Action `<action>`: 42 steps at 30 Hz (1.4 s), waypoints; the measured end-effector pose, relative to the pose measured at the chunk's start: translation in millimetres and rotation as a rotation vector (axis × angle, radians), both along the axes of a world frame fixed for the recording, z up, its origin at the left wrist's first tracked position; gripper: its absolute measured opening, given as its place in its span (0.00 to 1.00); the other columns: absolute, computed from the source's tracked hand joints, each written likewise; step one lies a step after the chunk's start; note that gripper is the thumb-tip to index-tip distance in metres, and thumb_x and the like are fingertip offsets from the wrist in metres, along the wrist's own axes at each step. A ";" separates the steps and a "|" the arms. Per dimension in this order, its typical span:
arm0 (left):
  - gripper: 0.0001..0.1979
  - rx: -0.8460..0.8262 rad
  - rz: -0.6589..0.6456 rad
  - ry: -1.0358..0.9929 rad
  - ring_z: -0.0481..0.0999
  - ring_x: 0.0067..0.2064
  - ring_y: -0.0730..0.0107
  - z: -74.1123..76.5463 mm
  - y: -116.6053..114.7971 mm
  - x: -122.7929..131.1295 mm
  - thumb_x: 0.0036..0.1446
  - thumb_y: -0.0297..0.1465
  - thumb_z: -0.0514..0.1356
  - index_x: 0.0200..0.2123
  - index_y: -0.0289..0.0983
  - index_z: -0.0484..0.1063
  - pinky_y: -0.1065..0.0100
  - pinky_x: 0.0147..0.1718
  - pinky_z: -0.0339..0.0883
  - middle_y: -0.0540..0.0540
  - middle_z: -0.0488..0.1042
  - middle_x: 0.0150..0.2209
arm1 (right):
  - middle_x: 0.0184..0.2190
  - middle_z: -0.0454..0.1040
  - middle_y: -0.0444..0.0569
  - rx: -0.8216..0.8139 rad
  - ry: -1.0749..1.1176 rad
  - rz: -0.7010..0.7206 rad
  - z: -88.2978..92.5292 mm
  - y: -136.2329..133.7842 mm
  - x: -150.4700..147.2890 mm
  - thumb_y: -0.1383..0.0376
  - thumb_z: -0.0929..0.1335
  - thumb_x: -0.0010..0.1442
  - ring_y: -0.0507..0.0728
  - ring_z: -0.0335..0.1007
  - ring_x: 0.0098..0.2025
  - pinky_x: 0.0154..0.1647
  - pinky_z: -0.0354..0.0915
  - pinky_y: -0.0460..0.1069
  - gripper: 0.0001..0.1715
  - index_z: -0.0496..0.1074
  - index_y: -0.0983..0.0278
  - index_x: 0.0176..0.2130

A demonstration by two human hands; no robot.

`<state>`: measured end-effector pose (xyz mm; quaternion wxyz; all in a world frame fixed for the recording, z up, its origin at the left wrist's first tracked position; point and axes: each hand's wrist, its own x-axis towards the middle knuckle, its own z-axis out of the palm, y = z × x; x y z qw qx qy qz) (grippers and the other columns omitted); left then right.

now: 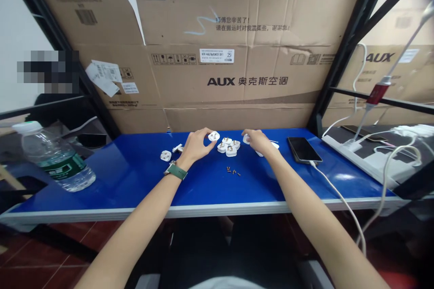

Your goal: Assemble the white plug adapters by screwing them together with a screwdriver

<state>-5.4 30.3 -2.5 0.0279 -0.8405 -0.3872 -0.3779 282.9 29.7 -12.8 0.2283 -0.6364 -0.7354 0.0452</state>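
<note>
My left hand (196, 148), with a green-strapped watch (176, 170) on its wrist, pinches a white plug part (214, 136) with dark holes in its face. Right of it, my right hand (260, 141) is closed on a small white plug piece (246, 139), mostly covered by the fingers. Between the hands sits a cluster of several white plug parts with brass pins (231, 150). In front of that lie a few small brass screws (233, 171). More white pieces (275, 145) show partly behind my right hand. Beside my left wrist rest another round white plug part (165, 156) and a white piece (177, 148).
A black phone (304, 150) with a charging cable lies right on the blue table (135, 189). A white power strip (359, 158) with cables stands beyond it. A water bottle (61, 160) is at the left. A cardboard panel (237, 99) closes the back; a person is beyond at left.
</note>
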 end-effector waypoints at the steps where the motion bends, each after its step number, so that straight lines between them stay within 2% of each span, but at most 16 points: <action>1: 0.13 -0.002 -0.003 -0.001 0.79 0.49 0.59 -0.1 0.0 0.2 0.61 0.36 0.63 0.48 0.41 0.74 0.60 0.48 0.70 0.46 0.81 0.47 | 0.44 0.80 0.55 0.057 0.079 0.009 2.6 0.3 1.1 0.72 0.69 0.62 0.60 0.76 0.46 0.46 0.68 0.49 0.21 0.76 0.61 0.53; 3: 0.14 -0.002 -0.009 -0.001 0.79 0.50 0.58 -0.5 0.3 0.6 0.61 0.36 0.63 0.49 0.41 0.74 0.60 0.49 0.70 0.45 0.80 0.48 | 0.44 0.80 0.53 0.179 0.308 0.082 8.0 -0.2 2.6 0.67 0.70 0.62 0.59 0.75 0.44 0.46 0.68 0.50 0.19 0.75 0.63 0.53; 5: 0.15 0.003 -0.014 0.001 0.78 0.51 0.57 -0.9 0.3 1.1 0.61 0.35 0.63 0.51 0.40 0.74 0.59 0.50 0.70 0.45 0.80 0.49 | 0.40 0.80 0.51 0.238 0.547 0.211 12.7 -2.7 2.7 0.61 0.72 0.61 0.57 0.74 0.39 0.41 0.68 0.50 0.19 0.76 0.65 0.51; 8: 0.16 0.011 -0.029 0.009 0.78 0.51 0.56 -0.8 -1.2 1.8 0.61 0.35 0.62 0.52 0.40 0.74 0.57 0.51 0.69 0.44 0.80 0.49 | 0.33 0.78 0.48 0.168 0.728 0.356 18.1 -8.6 -0.4 0.52 0.70 0.62 0.53 0.68 0.28 0.30 0.64 0.48 0.26 0.77 0.65 0.54; 10: 0.16 0.024 -0.048 0.015 0.78 0.51 0.56 -0.1 -3.3 2.4 0.61 0.35 0.62 0.52 0.40 0.74 0.57 0.51 0.69 0.44 0.80 0.49 | 0.32 0.78 0.48 0.145 0.760 0.389 20.5 -11.6 -4.2 0.51 0.71 0.62 0.52 0.66 0.27 0.29 0.63 0.47 0.28 0.78 0.64 0.55; 15: 0.17 0.034 -0.105 0.022 0.78 0.49 0.58 1.0 -7.8 4.1 0.62 0.37 0.63 0.53 0.40 0.74 0.57 0.52 0.68 0.44 0.80 0.48 | 0.36 0.82 0.49 0.310 0.683 0.380 21.1 -13.9 -17.3 0.57 0.76 0.55 0.57 0.74 0.37 0.43 0.67 0.51 0.25 0.80 0.64 0.50; 19: 0.18 0.011 -0.164 0.051 0.78 0.49 0.58 -1.3 -6.7 5.9 0.62 0.39 0.64 0.53 0.41 0.75 0.57 0.53 0.68 0.45 0.80 0.48 | 0.34 0.79 0.47 0.429 0.439 0.409 17.8 -18.0 -30.3 0.60 0.78 0.55 0.57 0.73 0.36 0.42 0.66 0.51 0.21 0.80 0.63 0.48; 23: 0.17 -0.008 -0.207 0.070 0.78 0.50 0.57 -3.5 -6.0 8.8 0.62 0.41 0.65 0.51 0.41 0.76 0.56 0.54 0.68 0.44 0.81 0.48 | 0.35 0.75 0.47 0.438 0.245 0.505 13.7 -24.1 -43.2 0.61 0.78 0.55 0.57 0.71 0.37 0.41 0.65 0.50 0.21 0.78 0.61 0.49; 28: 0.16 -0.015 -0.266 -0.029 0.80 0.49 0.58 -5.8 -8.6 12.4 0.60 0.38 0.66 0.50 0.39 0.77 0.59 0.51 0.71 0.43 0.82 0.48 | 0.39 0.73 0.49 0.454 0.309 0.608 6.3 -24.1 -54.7 0.56 0.79 0.54 0.57 0.71 0.40 0.41 0.67 0.50 0.23 0.77 0.60 0.47; 32: 0.17 -0.046 -0.272 -0.140 0.81 0.48 0.57 -9.4 -7.2 13.3 0.58 0.38 0.68 0.48 0.37 0.79 0.59 0.50 0.73 0.42 0.82 0.47 | 0.37 0.73 0.49 0.467 0.426 0.628 6.1 -24.3 -58.2 0.55 0.81 0.51 0.57 0.70 0.39 0.37 0.67 0.49 0.24 0.79 0.61 0.46; 34: 0.17 -0.061 -0.257 -0.172 0.82 0.47 0.57 -10.4 -6.0 13.2 0.57 0.38 0.69 0.48 0.37 0.80 0.59 0.50 0.74 0.42 0.83 0.46 | 0.38 0.72 0.49 0.419 0.441 0.639 8.1 -25.4 -57.5 0.58 0.80 0.52 0.56 0.70 0.37 0.35 0.67 0.48 0.24 0.80 0.60 0.48; 36: 0.18 -0.079 -0.244 -0.186 0.82 0.47 0.57 -10.3 -5.5 12.9 0.56 0.38 0.70 0.48 0.37 0.80 0.59 0.50 0.74 0.42 0.83 0.46 | 0.41 0.73 0.50 0.365 0.419 0.664 9.8 -25.6 -54.8 0.64 0.78 0.57 0.55 0.70 0.37 0.35 0.67 0.48 0.21 0.80 0.59 0.51; 39: 0.19 -0.115 -0.226 -0.197 0.82 0.47 0.58 -8.5 -6.5 12.4 0.57 0.39 0.69 0.50 0.38 0.79 0.59 0.49 0.74 0.43 0.83 0.47 | 0.45 0.73 0.53 0.357 0.356 0.699 10.0 -23.4 -48.3 0.73 0.71 0.62 0.57 0.72 0.42 0.41 0.69 0.51 0.23 0.78 0.57 0.55; 42: 0.19 -0.150 -0.232 -0.187 0.81 0.47 0.58 -6.7 -8.1 12.1 0.57 0.40 0.69 0.50 0.39 0.80 0.59 0.50 0.74 0.44 0.83 0.48 | 0.51 0.71 0.55 0.387 0.297 0.694 9.0 -21.6 -42.7 0.75 0.69 0.62 0.60 0.72 0.48 0.46 0.70 0.54 0.26 0.78 0.55 0.55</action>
